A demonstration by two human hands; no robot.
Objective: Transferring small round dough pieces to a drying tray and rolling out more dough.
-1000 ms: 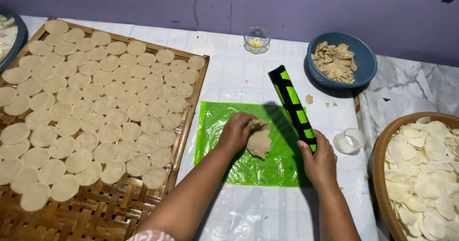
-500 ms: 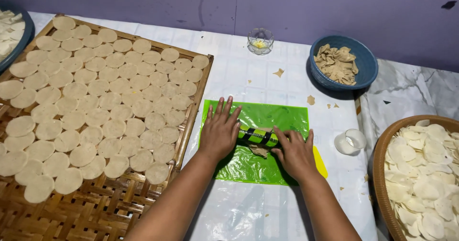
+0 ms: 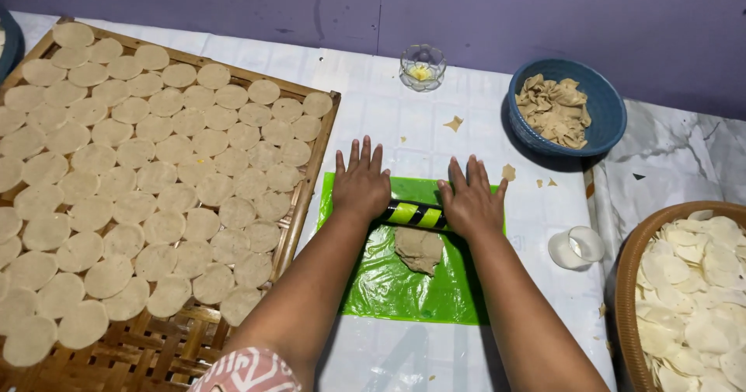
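The rolling pin (image 3: 413,215) is a short cylinder striped in black and yellow-green, lying crosswise with its ends pointing to 9 and 3 o'clock. Only its middle stretch shows; both ends are covered by palms. The left hand (image 3: 362,184) lies flat on the pin's 9 o'clock end, fingers straight, spread and pointing to 12 o'clock, pressing down rather than gripping. The right hand (image 3: 469,199) lies the same way on the 3 o'clock end, palm down, fingers extended, nothing clenched. Just at 6 o'clock of the pin sits a lump of dough (image 3: 419,249), beige-brown, flattened into an uneven patch with ragged edges, its top edge touching the pin. Pin and dough rest on a bright green plastic sheet (image 3: 388,291), glossy and wrinkled.

The sheet lies on a table (image 3: 404,120) covered with a white, tile-patterned cloth. At 9 o'clock of the hands stands a woven bamboo tray (image 3: 307,198) filled with rows of thin, pale round discs (image 3: 155,178), many of them touching. At 12 o'clock is a small clear glass dish (image 3: 422,67) with something yellow inside. At 2 o'clock a blue bowl (image 3: 602,101) holds crumpled dough trimmings (image 3: 554,110), and a few torn scraps (image 3: 454,123) lie on the cloth near it. At 3 o'clock stands a small white round cup (image 3: 576,247), and beyond it, at the frame's edge, a round wicker basket (image 3: 625,260) holds more pale discs. A purple wall (image 3: 505,11) runs behind the table at 12 o'clock.
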